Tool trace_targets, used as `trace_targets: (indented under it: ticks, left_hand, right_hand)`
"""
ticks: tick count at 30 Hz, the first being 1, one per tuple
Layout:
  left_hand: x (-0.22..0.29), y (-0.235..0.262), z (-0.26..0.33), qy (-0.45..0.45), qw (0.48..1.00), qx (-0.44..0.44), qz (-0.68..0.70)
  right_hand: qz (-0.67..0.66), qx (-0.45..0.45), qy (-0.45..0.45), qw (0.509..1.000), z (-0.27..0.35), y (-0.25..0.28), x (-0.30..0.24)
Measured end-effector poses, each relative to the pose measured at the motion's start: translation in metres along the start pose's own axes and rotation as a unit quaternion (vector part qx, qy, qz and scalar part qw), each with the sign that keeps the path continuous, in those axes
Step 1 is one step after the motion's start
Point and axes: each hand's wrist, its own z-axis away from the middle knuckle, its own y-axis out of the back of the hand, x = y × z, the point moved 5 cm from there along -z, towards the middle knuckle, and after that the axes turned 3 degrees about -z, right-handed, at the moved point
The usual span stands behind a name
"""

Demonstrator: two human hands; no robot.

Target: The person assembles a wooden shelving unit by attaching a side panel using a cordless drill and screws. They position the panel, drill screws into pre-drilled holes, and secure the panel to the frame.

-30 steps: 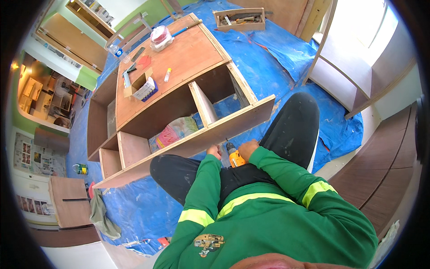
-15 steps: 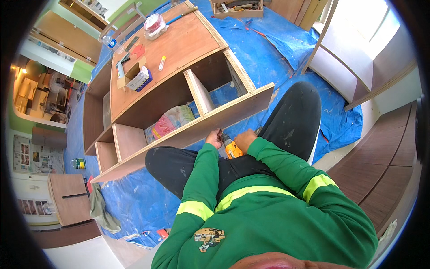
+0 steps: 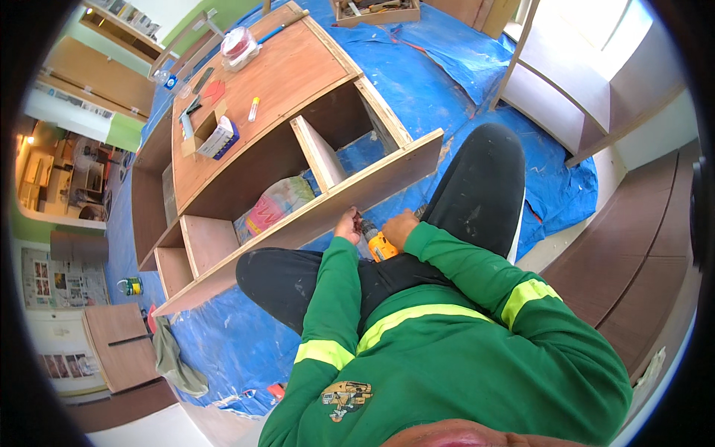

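Hands have drawn a little closer to the cabinet's front board since half a second back — we sit with legs bent on the blue tarpaulin (image 3: pixel 462 97), and our view has tipped down and nearer, so the plywood cabinet (image 3: pixel 283 97) lying on its back now fills more of the upper frame. The work itself seems to have shifted little: the orange drill (image 3: pixel 378 244) sat between our hands a second ago and it sits there now. We judge from this that we are settling the tool against the lower edge of the long front board (image 3: pixel 328 212) rather than moving to a new spot.

Our right hand (image 3: pixel 398 227) is wrapped around the drill's body, fingers curled shut on it. Our left hand (image 3: pixel 347 223) is closed in a narrow pinch at the drill's nose, just under the board's edge — whether it holds a screw, a bit or only steadies the chuck we cannot tell, as the fingertips are too small to read. The drill lies between the two hands, touching both, its front end pointing up toward the board, close to it.

Inside the cabinet, a pink and white sack (image 3: pixel 272 208) lies in a compartment beside an upright divider (image 3: pixel 316 153). On the cabinet's top face rest a small box (image 3: pixel 220 138), a marker (image 3: pixel 253 109) and a round container (image 3: pixel 240 43). A wooden tool tray (image 3: pixel 376 11) stands well apart on the tarpaulin.
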Motion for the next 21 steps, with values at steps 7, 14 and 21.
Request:
trace_targets:
  ticks: [7,14,21]
  left_hand:
    - [-0.001,0.008,-0.001,0.0,0.998,0.009,-0.057]
    - [0.001,0.002,0.002,0.015,0.997,-0.022,0.066]
    - [0.005,0.009,-0.007,-0.015,0.997,-0.045,0.053]
  right_hand:
    - [0.021,0.006,0.007,1.0,0.0,0.005,-0.002]
    - [0.024,-0.013,-0.005,1.0,-0.003,0.006,-0.005]
    - [0.021,-0.021,0.007,1.0,-0.003,0.004,-0.003]
